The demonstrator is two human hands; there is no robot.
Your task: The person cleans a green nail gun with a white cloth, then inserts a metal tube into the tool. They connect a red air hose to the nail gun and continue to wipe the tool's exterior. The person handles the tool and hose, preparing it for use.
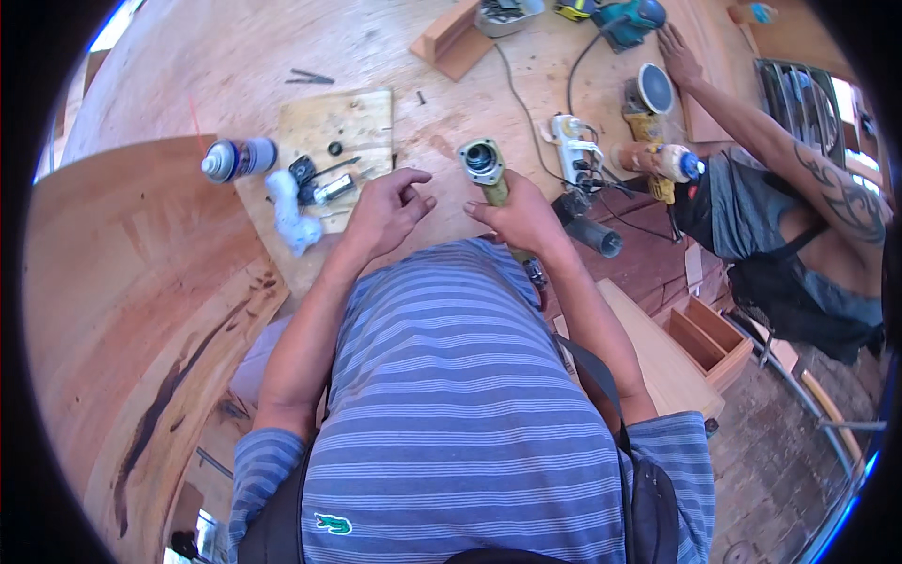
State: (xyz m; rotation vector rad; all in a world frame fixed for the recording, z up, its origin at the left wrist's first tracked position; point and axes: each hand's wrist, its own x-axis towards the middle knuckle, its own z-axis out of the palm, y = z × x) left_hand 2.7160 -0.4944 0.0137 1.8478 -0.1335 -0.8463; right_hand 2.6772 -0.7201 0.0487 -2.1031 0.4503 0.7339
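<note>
My right hand (526,216) is wrapped round a green power tool body (496,193). Its open metal end (481,162) faces up and shows a dark round hollow; the lower part is partly hidden by my hand and shirt. My left hand (387,211) holds nothing, its fingers loosely bent and the thumb apart. Just left of that hand, a metal tool part (335,189) and a black part (304,173) lie on a thin plywood board (371,111). A black ring (335,148) is there too. Beside them are a crumpled white rag (291,216) and a spray can (240,160) on its side.
Right of my right hand are a white power strip (575,150) with cords, a dark cylinder (594,235), a plastic bottle (658,162) and a yellow grinder (646,103). A co-worker's hand (678,58) rests near a teal power tool (628,23). A wooden block (453,42) stands further back.
</note>
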